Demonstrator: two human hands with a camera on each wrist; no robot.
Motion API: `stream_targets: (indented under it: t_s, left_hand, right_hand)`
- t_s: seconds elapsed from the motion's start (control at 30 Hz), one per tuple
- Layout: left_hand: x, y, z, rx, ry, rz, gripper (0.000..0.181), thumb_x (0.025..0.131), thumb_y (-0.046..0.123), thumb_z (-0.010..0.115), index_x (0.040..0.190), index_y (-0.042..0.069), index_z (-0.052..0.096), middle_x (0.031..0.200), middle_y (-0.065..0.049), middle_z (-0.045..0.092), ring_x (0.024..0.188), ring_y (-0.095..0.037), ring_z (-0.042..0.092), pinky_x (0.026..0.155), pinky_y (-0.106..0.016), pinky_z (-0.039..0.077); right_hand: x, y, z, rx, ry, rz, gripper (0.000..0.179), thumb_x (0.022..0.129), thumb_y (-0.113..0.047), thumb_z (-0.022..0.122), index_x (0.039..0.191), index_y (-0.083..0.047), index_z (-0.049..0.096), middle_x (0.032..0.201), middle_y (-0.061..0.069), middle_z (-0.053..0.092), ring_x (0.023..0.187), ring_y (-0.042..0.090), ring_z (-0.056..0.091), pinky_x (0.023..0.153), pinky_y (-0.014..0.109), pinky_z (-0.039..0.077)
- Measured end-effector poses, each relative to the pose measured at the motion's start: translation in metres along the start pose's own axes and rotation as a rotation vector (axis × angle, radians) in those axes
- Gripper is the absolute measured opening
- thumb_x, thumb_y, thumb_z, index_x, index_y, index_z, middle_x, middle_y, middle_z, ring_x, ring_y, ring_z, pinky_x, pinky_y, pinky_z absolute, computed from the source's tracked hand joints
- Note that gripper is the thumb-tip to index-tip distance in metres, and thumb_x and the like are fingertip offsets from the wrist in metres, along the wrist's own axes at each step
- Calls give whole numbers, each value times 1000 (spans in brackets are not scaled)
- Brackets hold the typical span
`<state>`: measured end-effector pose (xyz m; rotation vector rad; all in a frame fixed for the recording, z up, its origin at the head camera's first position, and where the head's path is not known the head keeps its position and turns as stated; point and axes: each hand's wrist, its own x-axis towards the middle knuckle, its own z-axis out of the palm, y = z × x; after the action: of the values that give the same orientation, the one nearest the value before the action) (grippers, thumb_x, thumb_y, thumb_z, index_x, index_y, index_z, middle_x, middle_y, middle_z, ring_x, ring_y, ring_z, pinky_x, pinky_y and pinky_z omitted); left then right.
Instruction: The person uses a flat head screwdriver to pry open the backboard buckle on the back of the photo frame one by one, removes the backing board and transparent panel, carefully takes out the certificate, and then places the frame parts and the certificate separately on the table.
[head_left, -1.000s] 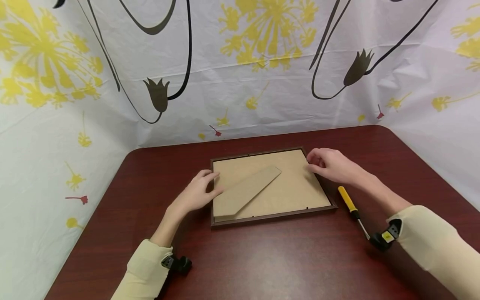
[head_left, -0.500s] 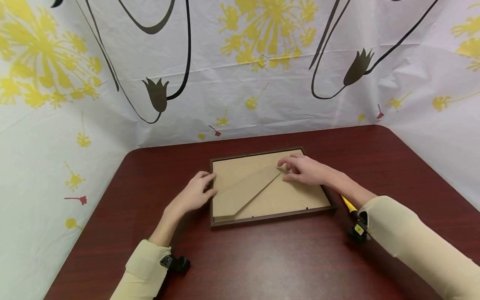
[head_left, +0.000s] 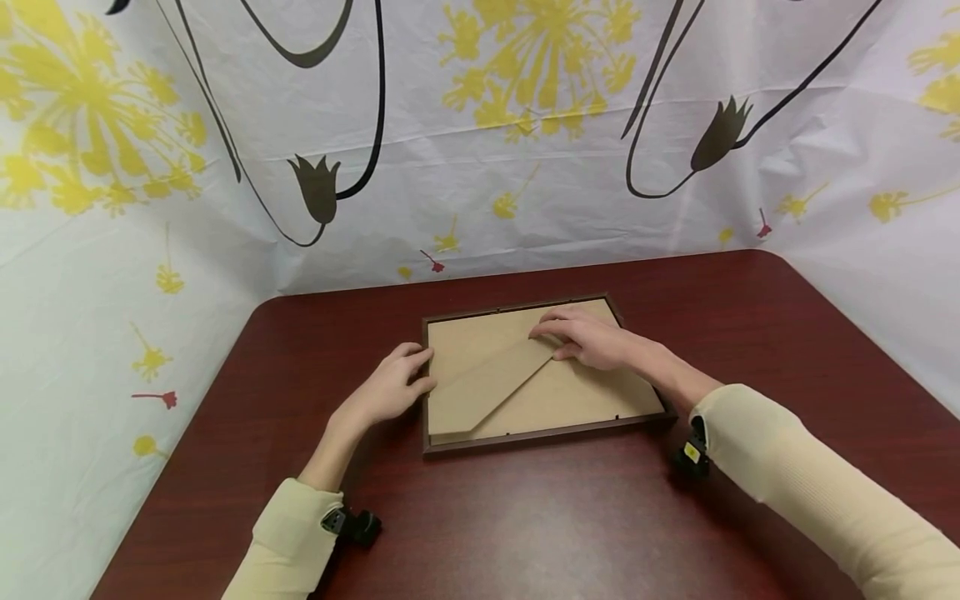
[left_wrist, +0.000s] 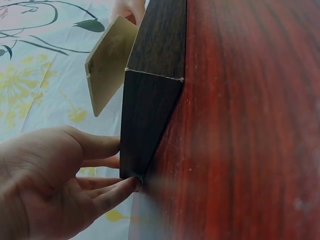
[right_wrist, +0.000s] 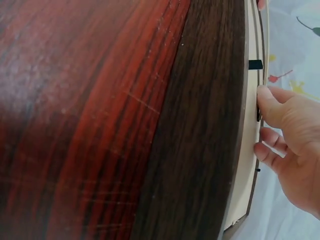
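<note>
A brown picture frame (head_left: 555,429) lies face down, its tan backing board (head_left: 600,392) showing. Across the backing slants a tan easel stand (head_left: 487,385), with its wide end at the near left. My right hand (head_left: 588,337) pinches the stand's narrow end between thumb and fingers. At the frame's left side, my left hand (head_left: 386,385) touches the edge with thumb and fingertips, its fingers loosely extended. In the left wrist view, the stand's wide end (left_wrist: 107,65) juts up above the frame's dark side. The right wrist view shows my right fingers (right_wrist: 270,155) at the backing, partly hidden.
The frame rests on a dark red wood table (head_left: 525,517). Small black tabs (right_wrist: 255,64) line the frame's inner edge. Behind the table hangs a white sheet (head_left: 420,167) with yellow flowers. The right forearm hides where the screwdriver was lying.
My right hand has moved left from the frame's right edge onto the stand's narrow end and now pinches it. My left hand has drawn back slightly to the frame's edge.
</note>
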<state>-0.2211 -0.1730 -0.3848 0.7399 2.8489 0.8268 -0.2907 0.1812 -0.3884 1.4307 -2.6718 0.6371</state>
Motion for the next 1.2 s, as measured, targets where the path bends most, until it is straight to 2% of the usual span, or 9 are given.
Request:
stream_targets:
  t_s: [0.2,0.43,0.67,1.2]
  left_hand:
    - [1,-1,1,-1,-4,-10,56,103,15,60,148,-11,41,148,-31,39,120,-39,57,101,-51,46]
    - [0,-2,1,15,-9,-10,58,103,17,61,149,-10,40,150,-31,37,126,-40,53,105,-52,43]
    - [0,-3,2,14,-25,-16,59,104,19,58,151,-9,36,153,-30,34,140,-42,38,111,-53,36]
    - [3,-3,3,15,-34,-49,60,105,17,56,151,-13,30,155,-31,30,144,-42,31,115,-52,30]
  right_hand:
    - [2,1,-1,-8,-8,2,41,88,0,75,127,-2,66,126,13,60,116,30,56,98,48,44]
    - [4,2,-3,-87,16,-68,41,83,-2,79,121,-2,66,122,12,61,114,30,57,96,46,43]
    - [4,-1,-9,-111,-4,-59,39,85,-3,78,122,-4,65,124,11,59,115,31,55,99,45,45]
    - [1,-2,-25,-187,30,-60,39,86,-5,78,123,-8,67,123,9,59,118,29,54,97,44,47]
